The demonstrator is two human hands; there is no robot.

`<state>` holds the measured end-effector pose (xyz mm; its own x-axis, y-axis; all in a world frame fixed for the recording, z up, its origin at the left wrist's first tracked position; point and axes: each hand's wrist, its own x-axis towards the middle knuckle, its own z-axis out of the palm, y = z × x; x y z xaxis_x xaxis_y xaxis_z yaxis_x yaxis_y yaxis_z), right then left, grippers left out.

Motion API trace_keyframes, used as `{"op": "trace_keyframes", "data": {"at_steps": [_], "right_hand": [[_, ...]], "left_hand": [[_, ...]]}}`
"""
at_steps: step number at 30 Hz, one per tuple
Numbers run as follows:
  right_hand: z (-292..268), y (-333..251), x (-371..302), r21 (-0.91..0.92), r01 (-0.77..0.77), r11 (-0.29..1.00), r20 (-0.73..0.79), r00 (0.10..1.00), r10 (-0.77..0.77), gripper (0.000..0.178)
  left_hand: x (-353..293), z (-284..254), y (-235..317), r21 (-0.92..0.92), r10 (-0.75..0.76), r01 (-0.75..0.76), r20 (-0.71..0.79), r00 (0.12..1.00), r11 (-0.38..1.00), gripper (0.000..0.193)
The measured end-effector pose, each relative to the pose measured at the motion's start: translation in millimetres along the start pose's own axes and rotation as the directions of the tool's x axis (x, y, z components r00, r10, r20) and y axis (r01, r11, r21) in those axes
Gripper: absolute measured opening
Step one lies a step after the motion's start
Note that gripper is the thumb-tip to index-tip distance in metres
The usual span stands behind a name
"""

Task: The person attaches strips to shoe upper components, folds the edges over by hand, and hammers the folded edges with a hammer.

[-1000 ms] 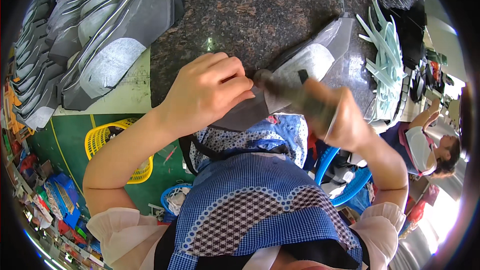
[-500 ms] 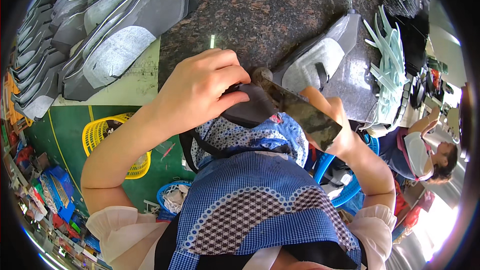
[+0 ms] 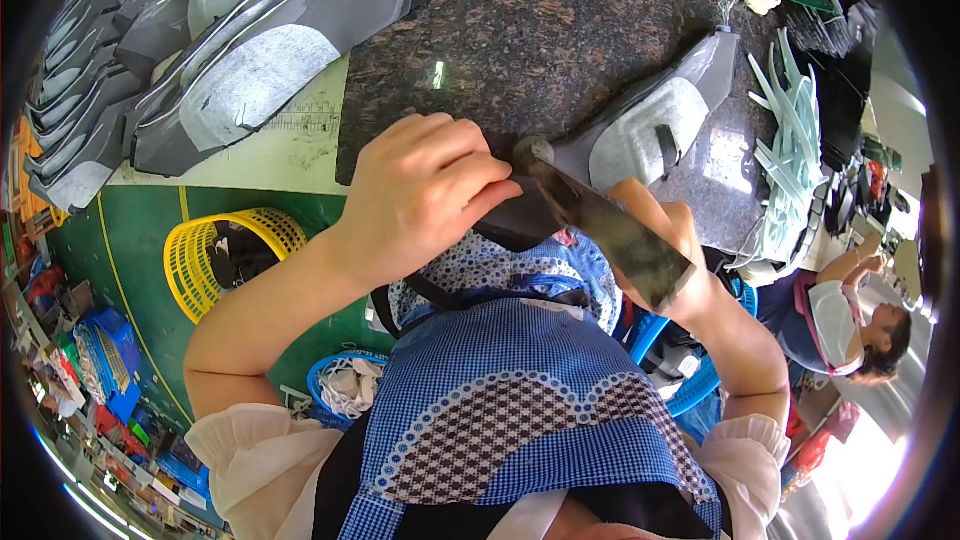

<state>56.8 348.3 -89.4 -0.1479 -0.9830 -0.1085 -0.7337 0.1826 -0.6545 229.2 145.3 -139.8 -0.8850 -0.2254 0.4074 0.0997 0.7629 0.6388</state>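
Observation:
My left hand [image 3: 425, 185] is closed at the near edge of the stone worktop, its thumb and fingers pinching a dark, thin, leather-like piece [image 3: 520, 220]. Fingers of my right hand [image 3: 675, 240] wrap round a broad, flat metal tool [image 3: 625, 240] like a wide blade, worn and stained, kind unclear. It slants from a rounded end [image 3: 535, 150] by the worktop edge down to my right wrist. That end lies close to the dark piece; whether they touch I cannot tell. Just beyond the tool rests a grey shaped panel [image 3: 650, 130] with a pale fabric patch.
Stacked grey panels [image 3: 265, 85] with pale patches fill the far left, over a pale ruled board [image 3: 310, 145]. Light green strips [image 3: 790, 140] lie at right. Below the edge are a yellow basket [image 3: 185, 260] and a blue basket [image 3: 325, 380]. Another person [image 3: 840, 310] is at far right.
The scene has shifted slightly down and right in the picture. My left hand sits a little lower and more to the right. Both hands keep their hold, and the tool's tilt looks slightly changed.

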Motion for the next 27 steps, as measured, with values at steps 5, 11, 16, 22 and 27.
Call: {"op": "trace_keyframes", "data": {"at_steps": [5,11,16,22,27], "right_hand": [[-4.1,3.4,10.6,-0.189,0.162,0.968,-0.196,0.960,-0.199,0.017],[-19.2,35.5,-10.7,0.327,-0.248,0.912,-0.385,0.846,0.369,0.024],[-33.8,83.9,-11.4,0.751,0.053,0.658,-0.584,0.517,0.626,0.029],[-31.3,93.4,-41.1,0.795,0.086,0.600,-0.575,0.419,0.703,0.028],[-37.8,87.2,-24.7,0.811,0.032,0.584,-0.496,0.566,0.658,0.030]], "left_hand": [[-0.3,4.4,9.7,0.185,0.101,-0.100,0.001,0.995,0.978,0.022],[28.3,-8.3,15.9,0.187,0.081,-0.107,0.139,0.987,0.976,0.026],[80.5,66.1,48.6,0.206,0.115,-0.145,0.151,0.982,0.968,0.080],[189.2,-13.0,11.2,0.069,0.267,-0.258,-0.224,0.937,0.964,0.044],[237.0,-25.2,-40.9,0.627,0.354,-0.179,-0.166,0.920,0.758,0.052]]}}
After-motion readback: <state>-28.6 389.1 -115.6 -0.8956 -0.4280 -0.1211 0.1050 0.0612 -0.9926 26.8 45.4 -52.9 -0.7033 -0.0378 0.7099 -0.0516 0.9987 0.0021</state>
